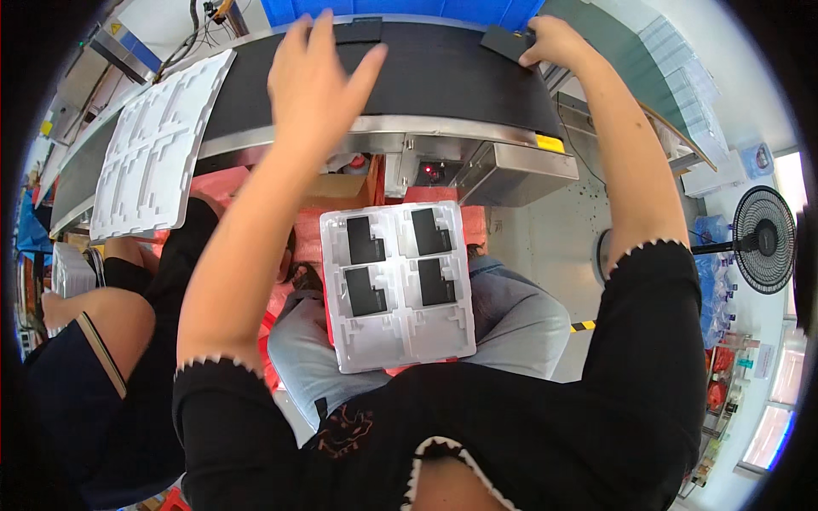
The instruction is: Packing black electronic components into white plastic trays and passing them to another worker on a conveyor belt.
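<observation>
At the belt's far right, my right hand (555, 43) pinches the edge of a flat black piece (504, 41), a thin rectangular part like a battery. My left hand (313, 89), slightly blurred, has its fingers spread above the black conveyor belt (426, 81). Just beyond those fingers a second flat black piece (359, 31) lies at the belt's far edge. On my lap rests a white plastic tray (371, 341) with shaped pockets. Several black notched pieces (367, 239) sit in its far and middle rows; bare plastic shows in the two nearest pockets.
Another white tray (162, 145) lies over the belt's left part. A blue bin (409, 10) stands behind the belt. A metal box (515, 175) juts out below its front edge. A seated person's leg (111, 336) is at my left, a black fan (764, 240) at the right.
</observation>
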